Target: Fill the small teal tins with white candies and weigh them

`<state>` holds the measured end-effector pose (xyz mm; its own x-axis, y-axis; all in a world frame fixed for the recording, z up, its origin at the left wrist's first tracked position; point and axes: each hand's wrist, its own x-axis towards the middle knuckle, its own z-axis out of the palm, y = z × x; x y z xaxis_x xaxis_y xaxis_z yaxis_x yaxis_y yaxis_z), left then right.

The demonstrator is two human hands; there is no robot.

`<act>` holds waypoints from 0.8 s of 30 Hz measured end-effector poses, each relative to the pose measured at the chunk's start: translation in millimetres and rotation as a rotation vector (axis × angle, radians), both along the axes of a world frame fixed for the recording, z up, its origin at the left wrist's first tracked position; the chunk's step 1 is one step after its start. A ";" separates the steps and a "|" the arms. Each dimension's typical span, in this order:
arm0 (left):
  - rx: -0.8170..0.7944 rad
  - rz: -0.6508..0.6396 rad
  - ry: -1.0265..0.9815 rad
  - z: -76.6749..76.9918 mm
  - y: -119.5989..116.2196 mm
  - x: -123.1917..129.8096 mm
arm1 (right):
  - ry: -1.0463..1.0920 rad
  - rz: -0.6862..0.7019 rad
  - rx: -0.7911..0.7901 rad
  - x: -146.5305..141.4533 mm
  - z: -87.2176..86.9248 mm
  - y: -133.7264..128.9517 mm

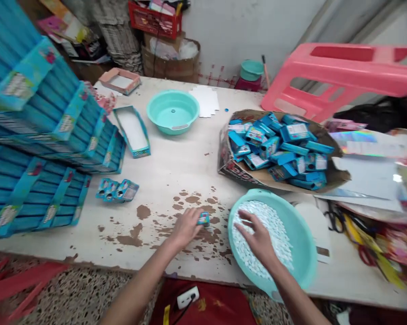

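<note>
Near the table's front edge, my left hand point(187, 227) is closed round a small blue box point(203, 219), whose end shows at the fingertips. My right hand point(256, 234) is over a turquoise basin point(307, 253) of small white pieces point(271, 216), its fingers apart and nothing visible between them. Several small blue boxes point(117, 190) stand together at the left. A torn cardboard box point(237, 174) behind the basin holds many blue boxes point(294, 132).
Tall stacks of blue cartons point(64, 126) rise at the left. Farther back are an open blue tray point(132, 131), another turquoise basin point(173, 110) and a pink stool point(339, 72). Black-handled scissors point(334, 219) lie at the right.
</note>
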<state>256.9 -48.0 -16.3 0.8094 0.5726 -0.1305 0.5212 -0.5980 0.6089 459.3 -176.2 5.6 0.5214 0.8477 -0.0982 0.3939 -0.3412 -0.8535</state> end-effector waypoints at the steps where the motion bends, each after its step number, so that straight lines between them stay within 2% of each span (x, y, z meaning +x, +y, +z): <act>1: -0.037 -0.013 -0.034 13.2 2.2 0.9 | 0.027 0.028 0.024 -12.2 3.6 -5.5; 3: -0.178 -0.085 -0.111 41.6 3.6 4.9 | 0.076 0.093 0.065 -32.4 13.9 -8.8; 5: -0.356 -0.135 -0.164 63.9 0.7 15.7 | 0.206 0.121 0.048 -38.1 24.8 -9.3; 6: -0.432 -0.108 -0.193 70.6 -2.5 24.4 | 0.275 0.082 0.025 -34.1 30.0 -12.5; 8: -0.506 0.030 -0.250 74.1 -13.1 49.0 | 0.380 -0.112 -0.015 -13.7 38.6 -29.5; 10: -0.480 0.105 -0.266 65.3 -28.9 82.9 | 0.399 -0.367 -0.017 17.6 42.6 -59.4; 12: -0.397 -0.003 -0.229 46.7 -47.7 124.3 | 0.353 -0.552 0.015 52.5 38.7 -93.9; 14: -0.288 -0.146 -0.152 22.1 -65.6 169.1 | 0.258 -0.654 0.049 84.6 26.4 -123.5; 16: -0.149 -0.153 -0.018 -3.2 -79.3 209.9 | 0.137 -0.706 0.091 110.7 8.1 -144.2; 18: -0.017 -0.160 0.088 -23.5 -89.1 237.9 | 0.020 -0.695 0.162 130.7 -12.2 -156.7; 21: 0.114 -0.107 0.213 -37.5 -104.0 245.9 | -0.062 -0.598 0.273 151.6 -37.3 -165.8; 24: 0.112 0.076 0.363 -32.8 -131.9 227.1 | -0.044 -0.533 0.312 163.0 -49.3 -169.7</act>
